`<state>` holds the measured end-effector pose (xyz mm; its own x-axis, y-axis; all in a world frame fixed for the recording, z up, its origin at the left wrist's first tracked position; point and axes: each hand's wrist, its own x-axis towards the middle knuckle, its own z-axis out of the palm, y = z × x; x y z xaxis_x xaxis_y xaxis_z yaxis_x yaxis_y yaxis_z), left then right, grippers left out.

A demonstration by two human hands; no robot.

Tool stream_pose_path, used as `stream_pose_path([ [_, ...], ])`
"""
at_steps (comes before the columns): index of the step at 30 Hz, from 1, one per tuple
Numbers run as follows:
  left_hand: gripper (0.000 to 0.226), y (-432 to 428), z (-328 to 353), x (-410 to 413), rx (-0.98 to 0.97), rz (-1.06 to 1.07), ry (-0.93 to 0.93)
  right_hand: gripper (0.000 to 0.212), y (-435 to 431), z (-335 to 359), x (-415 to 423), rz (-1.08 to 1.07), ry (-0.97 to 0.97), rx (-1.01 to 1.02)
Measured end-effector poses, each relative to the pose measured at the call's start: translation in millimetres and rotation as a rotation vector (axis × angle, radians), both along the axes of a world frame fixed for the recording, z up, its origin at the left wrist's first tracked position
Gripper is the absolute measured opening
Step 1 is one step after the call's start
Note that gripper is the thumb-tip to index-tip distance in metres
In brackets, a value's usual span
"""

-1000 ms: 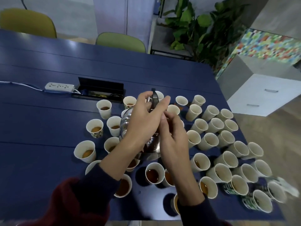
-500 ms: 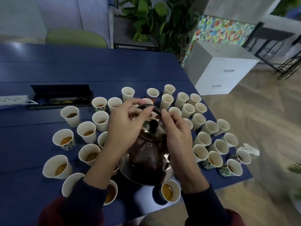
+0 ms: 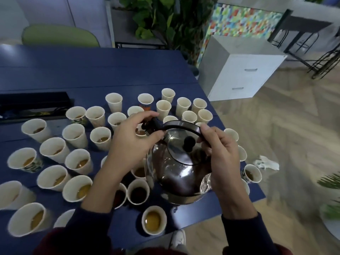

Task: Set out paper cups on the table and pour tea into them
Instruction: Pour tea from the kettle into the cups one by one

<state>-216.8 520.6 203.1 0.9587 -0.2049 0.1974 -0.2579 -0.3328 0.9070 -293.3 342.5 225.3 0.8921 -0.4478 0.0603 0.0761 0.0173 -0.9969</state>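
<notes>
The left hand (image 3: 132,144) pinches the 9 o'clock end of the arched black handle (image 3: 181,125) between thumb and curled fingers. The right hand (image 3: 223,157) curls its fingers round the handle's 3 o'clock end, so both hands carry the round polished steel kettle (image 3: 176,177). The kettle appears to be held just above the cups near the table's front right corner. Its lid with the black knob (image 3: 189,143) is seated, the body looks close to level, and no stream of tea shows. The spout cannot be made out. Around the kettle from 6 to 10 o'clock, the white paper cups (image 3: 75,135) standing on the dark blue table (image 3: 92,74) mostly hold amber or darker tea. The cluster of empty cups (image 3: 184,105) stands at 12 to 1 o'clock. The setting-out looks finished and the pouring is well along, so this reads as a shift between pours. The next move likely calls for carrying the kettle over the empty cluster and tipping it slowly, since the cups stand close together and would topple easily. A crumpled white tissue (image 3: 266,162) lies on the wooden floor at 3 o'clock.
</notes>
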Motion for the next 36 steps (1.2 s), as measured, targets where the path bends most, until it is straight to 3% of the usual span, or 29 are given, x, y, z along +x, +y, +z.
stream_pose_path([
  [10, 0.037, -123, -16, -34, -0.017, 0.056, -0.009, 0.042, -141, -4, -12, 0.059, 0.030, 0.033],
  [14, 0.035, -148, -12, -31, 0.018, 0.006, 0.006, 0.055, -164, -7, -16, 0.038, -0.003, 0.121],
  [19, 0.022, -181, -2, -20, 0.018, -0.097, -0.019, 0.036, -181, 7, -20, -0.060, -0.052, 0.134],
  [29, 0.026, -239, -3, -10, -0.049, -0.153, -0.042, 0.031, -235, 14, -18, -0.102, -0.069, 0.040],
  [36, 0.024, -344, -13, -12, -0.013, -0.122, 0.002, 0.033, -344, 2, -21, -0.066, -0.071, -0.045],
])
